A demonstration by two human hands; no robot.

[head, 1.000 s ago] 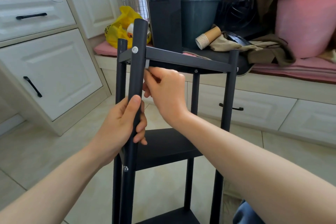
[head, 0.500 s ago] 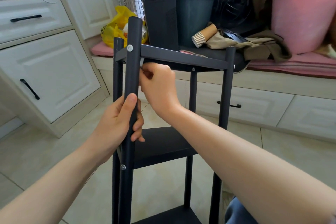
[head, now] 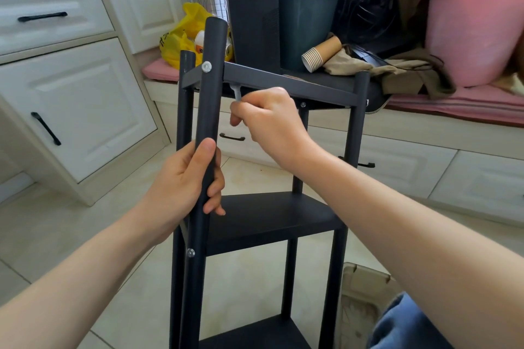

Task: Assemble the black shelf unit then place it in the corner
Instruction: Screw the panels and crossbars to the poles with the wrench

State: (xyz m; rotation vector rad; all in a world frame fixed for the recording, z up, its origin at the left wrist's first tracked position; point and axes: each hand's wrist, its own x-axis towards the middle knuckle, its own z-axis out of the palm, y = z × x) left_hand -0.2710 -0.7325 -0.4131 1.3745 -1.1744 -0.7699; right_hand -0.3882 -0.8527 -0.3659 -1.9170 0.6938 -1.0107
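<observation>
Head view: black shelf unit (head: 272,218) stood upright on the tiled floor (head: 85,235), near the white cabinets (head: 79,110).
Left hand (head: 187,178): fingers were wrapped round the near front post (head: 212,88), below the top shelf.
Right hand (head: 269,119): fingers pinched a small white tool (head: 236,92), its tip touching the underside of the top rail, just beside that post.
</observation>
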